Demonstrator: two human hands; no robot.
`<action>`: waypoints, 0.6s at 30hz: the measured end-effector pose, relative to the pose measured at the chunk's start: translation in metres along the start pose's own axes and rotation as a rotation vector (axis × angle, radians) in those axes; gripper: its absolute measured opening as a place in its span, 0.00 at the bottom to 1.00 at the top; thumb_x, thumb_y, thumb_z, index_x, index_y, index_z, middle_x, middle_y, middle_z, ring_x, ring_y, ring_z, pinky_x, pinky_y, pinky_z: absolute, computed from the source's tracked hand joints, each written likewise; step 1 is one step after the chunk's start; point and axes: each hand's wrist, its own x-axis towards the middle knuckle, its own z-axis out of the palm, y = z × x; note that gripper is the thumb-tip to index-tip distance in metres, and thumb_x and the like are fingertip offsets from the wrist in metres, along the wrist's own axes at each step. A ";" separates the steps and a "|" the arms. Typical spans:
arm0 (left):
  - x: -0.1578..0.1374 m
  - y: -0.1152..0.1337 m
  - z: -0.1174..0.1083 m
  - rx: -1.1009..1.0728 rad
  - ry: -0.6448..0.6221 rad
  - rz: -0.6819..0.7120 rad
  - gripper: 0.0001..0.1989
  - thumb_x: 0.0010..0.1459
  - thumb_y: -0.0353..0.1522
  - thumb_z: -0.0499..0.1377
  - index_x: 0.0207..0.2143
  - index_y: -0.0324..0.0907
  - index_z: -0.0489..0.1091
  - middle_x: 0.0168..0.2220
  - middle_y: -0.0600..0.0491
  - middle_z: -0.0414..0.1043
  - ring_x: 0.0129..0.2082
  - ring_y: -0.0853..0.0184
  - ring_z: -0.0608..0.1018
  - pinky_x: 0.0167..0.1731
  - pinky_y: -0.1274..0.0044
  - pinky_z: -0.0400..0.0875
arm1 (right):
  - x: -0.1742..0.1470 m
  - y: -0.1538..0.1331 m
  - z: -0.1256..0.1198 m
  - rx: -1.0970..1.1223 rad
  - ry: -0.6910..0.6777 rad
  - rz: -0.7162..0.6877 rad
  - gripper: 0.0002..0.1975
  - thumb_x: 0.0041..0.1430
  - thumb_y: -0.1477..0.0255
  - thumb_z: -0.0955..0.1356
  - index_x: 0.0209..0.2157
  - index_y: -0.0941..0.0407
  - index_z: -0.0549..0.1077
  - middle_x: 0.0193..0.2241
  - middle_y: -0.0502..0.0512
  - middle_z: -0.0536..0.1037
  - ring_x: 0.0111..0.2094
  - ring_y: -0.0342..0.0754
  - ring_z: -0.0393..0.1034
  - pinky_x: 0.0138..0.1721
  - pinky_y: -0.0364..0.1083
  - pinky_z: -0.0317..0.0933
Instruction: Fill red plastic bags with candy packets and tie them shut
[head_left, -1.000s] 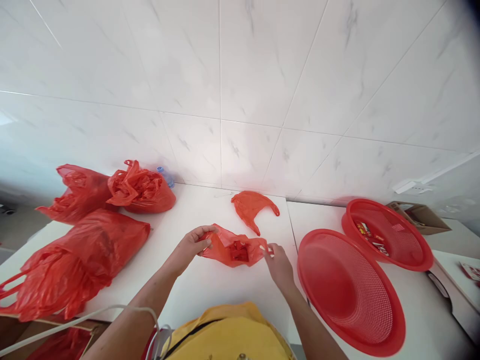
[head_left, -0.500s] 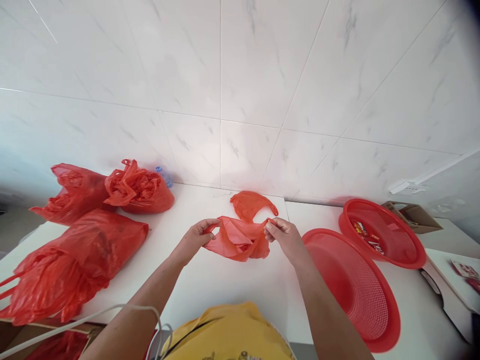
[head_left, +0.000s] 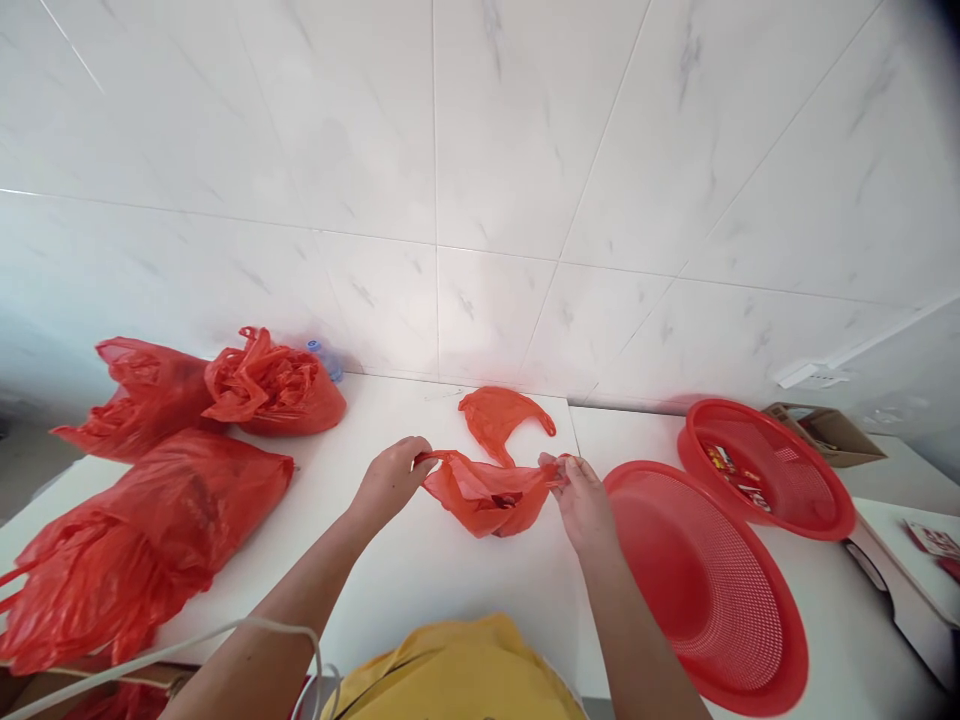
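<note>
A thin red plastic bag (head_left: 487,505) is stretched between my two hands above the white table. My left hand (head_left: 394,480) pinches its left handle. On the other side, my right hand (head_left: 581,495) grips the right handle between thumb and fingers. The bag's mouth gapes a little towards me, and something dark shows inside, too small to name. Just behind it, a second red plastic bag (head_left: 499,415) lies flat on the table near the wall.
Several stuffed red bags (head_left: 172,490) crowd the left side, with a blue-capped bottle (head_left: 327,360) behind them. To the right sit a red plastic basket (head_left: 705,590) and another red basket (head_left: 817,480) holding small packets. A cardboard box (head_left: 829,435) stands beyond; a white cable (head_left: 225,628) crosses lower left.
The bag's handles have been drawn further apart and its mouth has turned more towards me. My right hand has shifted slightly right and down.
</note>
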 end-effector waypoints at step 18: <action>0.022 0.047 0.026 -0.594 -0.264 0.081 0.06 0.53 0.34 0.59 0.33 0.43 0.71 0.33 0.52 0.74 0.32 0.67 0.74 0.33 0.74 0.69 | 0.003 0.015 0.058 -0.367 -0.172 0.039 0.23 0.58 0.55 0.65 0.53 0.49 0.67 0.31 0.49 0.71 0.26 0.41 0.62 0.26 0.42 0.57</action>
